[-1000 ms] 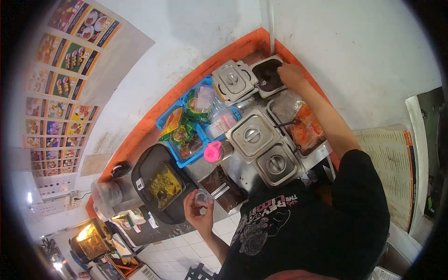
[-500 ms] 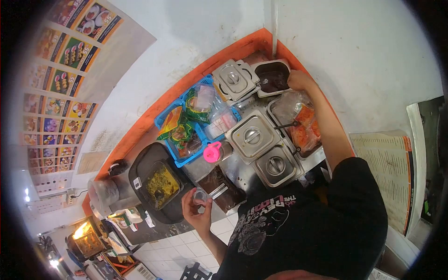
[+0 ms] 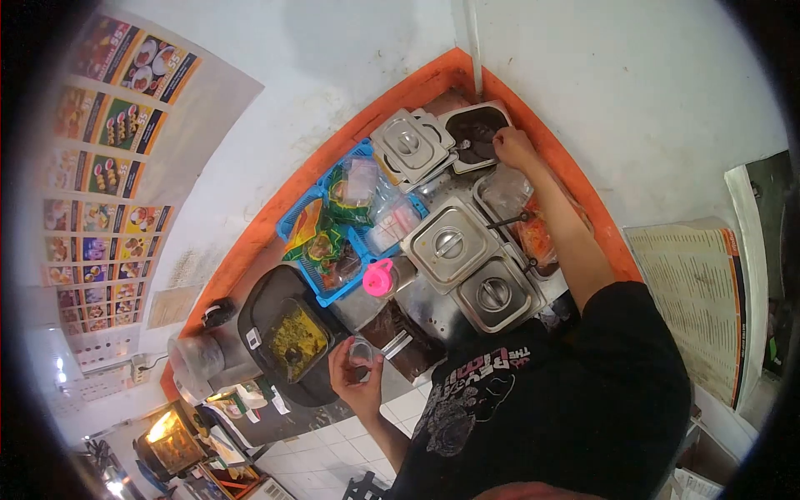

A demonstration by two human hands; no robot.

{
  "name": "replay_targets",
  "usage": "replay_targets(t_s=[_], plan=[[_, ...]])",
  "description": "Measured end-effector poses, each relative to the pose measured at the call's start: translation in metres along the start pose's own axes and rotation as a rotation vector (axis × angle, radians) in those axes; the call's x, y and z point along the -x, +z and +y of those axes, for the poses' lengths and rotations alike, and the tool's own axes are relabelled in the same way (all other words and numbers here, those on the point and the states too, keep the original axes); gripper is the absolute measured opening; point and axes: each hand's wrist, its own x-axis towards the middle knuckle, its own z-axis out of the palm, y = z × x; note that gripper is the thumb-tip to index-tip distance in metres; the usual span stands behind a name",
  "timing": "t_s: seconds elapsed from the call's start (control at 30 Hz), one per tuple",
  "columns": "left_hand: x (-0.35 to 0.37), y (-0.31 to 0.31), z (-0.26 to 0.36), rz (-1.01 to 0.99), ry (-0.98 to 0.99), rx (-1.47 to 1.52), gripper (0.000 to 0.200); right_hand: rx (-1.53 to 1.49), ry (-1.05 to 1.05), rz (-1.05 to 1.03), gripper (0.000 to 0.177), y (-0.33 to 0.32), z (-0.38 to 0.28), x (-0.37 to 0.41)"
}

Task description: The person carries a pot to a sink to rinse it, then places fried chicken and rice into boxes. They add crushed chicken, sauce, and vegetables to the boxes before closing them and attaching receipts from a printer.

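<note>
My left hand (image 3: 354, 385) is closed around a small clear plastic cup (image 3: 363, 352), fingers at its sides. It is beside a bag of dark brown contents (image 3: 398, 342) and a black tray holding yellow food (image 3: 293, 340). My right hand (image 3: 515, 150) reaches to the far corner, over the right edge of a steel pan (image 3: 448, 122) of dark liquid (image 3: 482, 133). Its fingers are curled. What they grip is hidden, though a small shiny spot shows in the liquid.
Lidded steel pans (image 3: 448, 243) stand mid-counter, with stacked lids (image 3: 407, 142) behind. Under my right arm, a pan holds bagged orange food (image 3: 537, 242). A blue basket (image 3: 332, 296) of packets and a pink-topped bottle (image 3: 378, 279) lie left. An orange ledge (image 3: 292, 175) borders the walls.
My right hand has shifted slightly inward over the pan of dark liquid, and a shiny spot there has moved. My left hand still holds the cup. The view has tilted slightly.
</note>
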Motion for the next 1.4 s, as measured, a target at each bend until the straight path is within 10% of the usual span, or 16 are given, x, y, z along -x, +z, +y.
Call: replay_targets(t_s=[0.37, 0.8, 1.4], plan=[[-0.001, -0.012, 0.003, 0.019, -0.017, -0.048, 0.055, -0.72, 0.108, 0.435, 0.018, -0.036, -0.006, 0.063], [0.001, -0.013, 0.008, 0.001, -0.016, -0.046, 0.059, -0.686, -0.024, 0.356, 0.02, 0.019, 0.004, 0.069], [-0.054, 0.011, 0.041, -0.06, 0.042, -0.03, 0.071, -1.744, 0.642, 0.468, 0.009, 0.018, 0.009, 0.071]])
